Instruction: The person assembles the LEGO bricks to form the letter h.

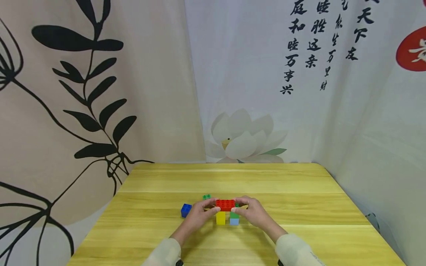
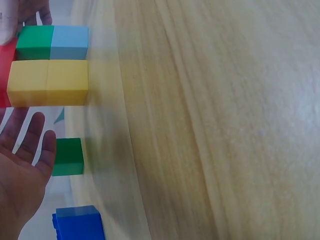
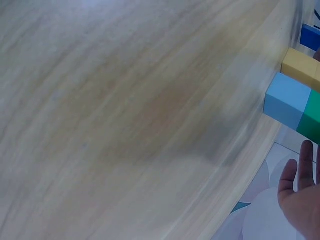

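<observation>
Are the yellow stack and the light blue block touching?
Apart. The head view shows it: a narrow strip of table is visible between the yellow stack and the light blue block.

Table (image 1: 299, 208): yellowish wood-grain top, plank lines running side to side, visible far corners rounded. Directly on it stand a yellow block (image 1: 220, 220), lowest in its stack, and a light blue block (image 1: 234, 221) just right of it, a narrow gap between. A blue block (image 1: 186, 210) sits farther left. A green block (image 1: 206, 197), studs up, stands farther back.
</observation>
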### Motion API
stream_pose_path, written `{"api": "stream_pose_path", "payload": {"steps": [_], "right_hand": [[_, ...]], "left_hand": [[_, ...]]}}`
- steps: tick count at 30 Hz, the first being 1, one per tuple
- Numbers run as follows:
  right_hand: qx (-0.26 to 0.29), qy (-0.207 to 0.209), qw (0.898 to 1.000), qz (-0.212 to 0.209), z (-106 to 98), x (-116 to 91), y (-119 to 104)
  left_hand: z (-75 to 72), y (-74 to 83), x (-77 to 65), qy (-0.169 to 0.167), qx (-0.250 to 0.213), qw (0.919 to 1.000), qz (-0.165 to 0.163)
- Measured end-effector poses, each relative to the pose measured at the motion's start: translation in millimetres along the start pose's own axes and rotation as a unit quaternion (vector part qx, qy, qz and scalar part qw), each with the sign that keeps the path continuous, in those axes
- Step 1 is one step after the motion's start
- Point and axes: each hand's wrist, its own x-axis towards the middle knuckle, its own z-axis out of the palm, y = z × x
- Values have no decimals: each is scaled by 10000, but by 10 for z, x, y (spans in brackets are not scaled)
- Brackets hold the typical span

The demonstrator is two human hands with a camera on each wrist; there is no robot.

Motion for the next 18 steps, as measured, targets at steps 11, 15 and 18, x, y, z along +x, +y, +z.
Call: {"api": "stream_pose_path", "payload": {"steps": [11,15,18], "right_hand": [[60,26,9999,81,10,-9,-21],[55,33,9999,128,12,-13,-18],[29,60,9999,134,17,-16,-15]], "left_hand": [[-9,25,-7,11,-125,9999,37],[10,20,0,63,-60,9999,104],[32,6,-1,104,2,9998,159]]}}
